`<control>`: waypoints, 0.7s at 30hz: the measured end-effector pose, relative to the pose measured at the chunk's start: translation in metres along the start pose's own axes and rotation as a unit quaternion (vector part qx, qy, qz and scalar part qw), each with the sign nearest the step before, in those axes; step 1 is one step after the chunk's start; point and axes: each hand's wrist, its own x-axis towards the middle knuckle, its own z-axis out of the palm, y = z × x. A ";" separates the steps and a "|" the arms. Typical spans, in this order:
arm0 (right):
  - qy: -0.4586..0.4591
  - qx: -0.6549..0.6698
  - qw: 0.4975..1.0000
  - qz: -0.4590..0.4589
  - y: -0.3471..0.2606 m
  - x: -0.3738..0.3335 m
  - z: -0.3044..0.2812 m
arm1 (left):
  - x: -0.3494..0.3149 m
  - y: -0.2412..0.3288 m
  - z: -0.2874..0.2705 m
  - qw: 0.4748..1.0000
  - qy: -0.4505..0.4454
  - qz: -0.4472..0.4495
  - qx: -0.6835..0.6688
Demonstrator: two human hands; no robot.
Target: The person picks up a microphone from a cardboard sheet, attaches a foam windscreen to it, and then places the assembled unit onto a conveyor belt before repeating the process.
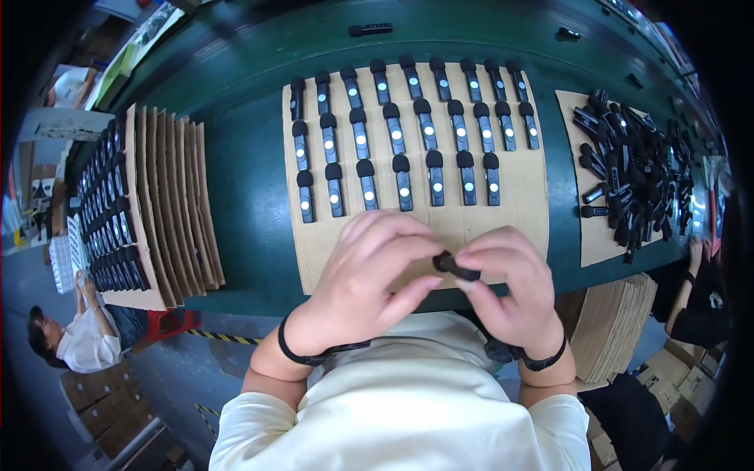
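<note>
White shirt [400,400] foremost, right hand [514,275] pinches a black microphone [457,268] beside the half-open left hand [365,271].

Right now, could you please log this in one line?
right hand: pinching black device | left hand: close, touch unclear | cardboard: three device rows

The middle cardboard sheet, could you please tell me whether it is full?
The cardboard sheet is not full: the nearest row of black devices stops short of its right edge, leaving bare space.

Near the front edge of the bench [243,157], our right hand [514,282] pinches a black microphone [454,265], our left hand [361,275] beside it; three microphone rows [396,133] lie on cardboard [520,204].
</note>
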 end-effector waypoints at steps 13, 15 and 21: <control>-0.045 -0.325 0.944 0.022 0.058 -0.023 -0.053 | -0.018 -0.027 -0.070 0.983 0.109 -0.065 0.133; -0.073 -0.338 0.938 0.025 0.058 -0.025 -0.052 | -0.022 -0.033 -0.078 0.974 0.138 -0.085 0.160; -0.087 -0.336 0.938 0.022 0.063 -0.019 -0.053 | -0.033 -0.053 -0.099 0.962 0.168 -0.115 0.185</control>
